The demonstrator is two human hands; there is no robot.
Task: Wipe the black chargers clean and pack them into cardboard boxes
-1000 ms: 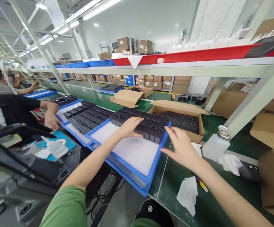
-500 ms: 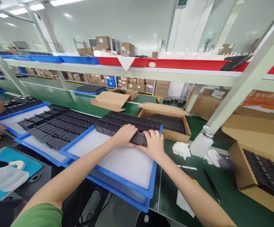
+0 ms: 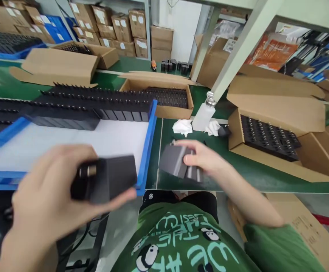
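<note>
My left hand (image 3: 48, 200) is closed round a black block-shaped part (image 3: 107, 181) with a metal pin, held close to my chest, just in front of the blue tray (image 3: 147, 143). My right hand (image 3: 210, 160) grips a small stack of the same dark parts (image 3: 178, 166) above the green bench, right of the tray. Rows of black parts (image 3: 96, 104) fill the far end of the tray on its white liner. Motion blurs both hands.
An open cardboard box (image 3: 170, 109) of black parts sits behind the tray, and another box (image 3: 269, 139) stands at the right. A white dispenser bottle (image 3: 204, 115) and crumpled wipes (image 3: 183, 126) lie between them. A slanted shelf post (image 3: 238, 49) rises above the bottle. More cartons stand behind.
Both hands have lifted black parts off the tray and drawn them back towards my body. The view has dropped from the shelves to the bench edge and my shirt.
</note>
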